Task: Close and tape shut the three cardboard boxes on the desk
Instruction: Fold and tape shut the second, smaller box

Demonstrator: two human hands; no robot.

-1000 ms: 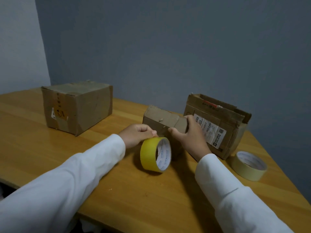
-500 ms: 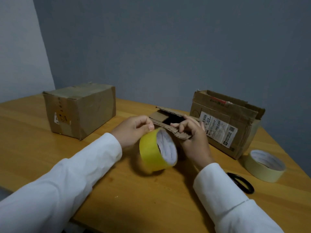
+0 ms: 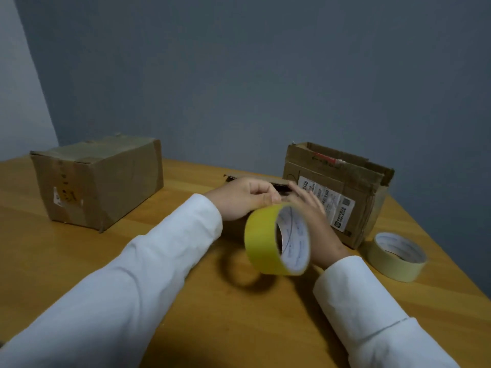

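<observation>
Three cardboard boxes stand on the wooden desk. The large left box has its flaps down with tape across the top. The right box, with a white label, is open at the top. Between them the small box is mostly hidden behind my hands; only a strip of its flap shows. My left hand pinches the top of a yellow tape roll, held on edge above the desk. My right hand lies with straight fingers on the small box, behind the roll.
A pale cream tape roll lies flat near the desk's right edge, beside the right box. A grey-blue wall rises close behind the boxes. My white sleeves cover the near part of the desk.
My left hand lifted the yellow roll and carried it rightward over the small box. My right hand let go of the flap it pinched and now lies flat. The camera tilted up.
</observation>
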